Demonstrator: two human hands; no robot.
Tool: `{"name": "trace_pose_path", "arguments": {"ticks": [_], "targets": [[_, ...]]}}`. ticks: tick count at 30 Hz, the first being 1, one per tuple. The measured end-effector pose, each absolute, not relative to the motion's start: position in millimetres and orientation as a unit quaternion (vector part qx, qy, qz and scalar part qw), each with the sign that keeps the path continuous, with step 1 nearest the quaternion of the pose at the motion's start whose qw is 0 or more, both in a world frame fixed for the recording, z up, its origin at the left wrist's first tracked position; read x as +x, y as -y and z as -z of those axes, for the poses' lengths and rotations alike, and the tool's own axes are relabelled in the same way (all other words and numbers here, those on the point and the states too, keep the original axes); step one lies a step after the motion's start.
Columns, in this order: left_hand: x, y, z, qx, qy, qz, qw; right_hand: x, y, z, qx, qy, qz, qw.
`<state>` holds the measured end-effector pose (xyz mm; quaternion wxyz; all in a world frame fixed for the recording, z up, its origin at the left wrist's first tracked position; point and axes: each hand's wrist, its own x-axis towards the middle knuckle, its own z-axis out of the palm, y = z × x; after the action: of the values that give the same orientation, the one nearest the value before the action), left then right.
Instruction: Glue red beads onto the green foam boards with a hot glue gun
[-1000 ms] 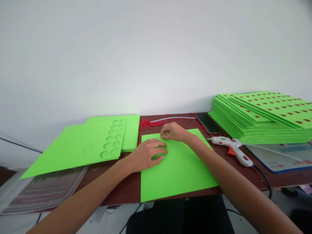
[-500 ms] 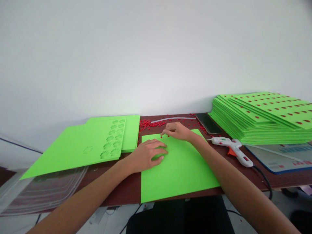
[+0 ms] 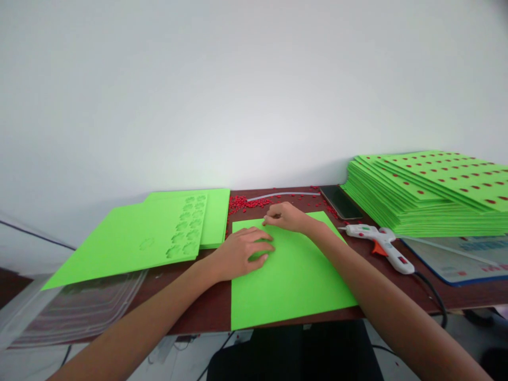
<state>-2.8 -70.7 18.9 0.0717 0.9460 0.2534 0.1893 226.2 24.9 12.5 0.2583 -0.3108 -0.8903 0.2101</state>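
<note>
A plain green sheet (image 3: 293, 280) lies on the dark red table in front of me. My left hand (image 3: 244, 253) rests on its left part with the fingers spread, holding nothing. Over the sheet's far edge, my right hand (image 3: 283, 216) has its fingers drawn together; whatever sits between the fingertips is too small to make out. Small red pieces (image 3: 240, 203) are heaped and scattered on the table just beyond the sheet.
Left stand green sheets with cut flower shapes (image 3: 130, 235) over a clear plastic lid (image 3: 91, 309). Rightward are a phone (image 3: 341, 202), a white glue gun (image 3: 381, 241) with a cable, and a tall stack of red-dotted green sheets (image 3: 428, 206). A pale stick (image 3: 283, 194) lies behind.
The fingers of my right hand have curled closer together near the far edge, and the red pieces seen by them on the sheet are now hidden. My left hand stays on the sheet.
</note>
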Motion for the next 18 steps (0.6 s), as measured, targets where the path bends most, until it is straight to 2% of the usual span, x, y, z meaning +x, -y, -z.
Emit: {"name": "trace_pose_path", "arguments": {"ticks": [3,6,9,18], "targets": [[-3,71,-19,0.946,-0.257,-0.185,0.074,238,-32,-8,-0.328,0.874,-0.186,0.306],[-4,71,-20,0.946,-0.256,-0.187,0.073,252,-46,0,-0.409,0.836,-0.115,0.347],[-4,71,-19,0.946,-0.254,-0.188,0.07,262,-57,6,-0.438,0.831,-0.081,0.332],[-5,72,-19,0.948,-0.256,-0.177,0.065,262,-55,-2,-0.399,0.871,-0.105,0.267]]}}
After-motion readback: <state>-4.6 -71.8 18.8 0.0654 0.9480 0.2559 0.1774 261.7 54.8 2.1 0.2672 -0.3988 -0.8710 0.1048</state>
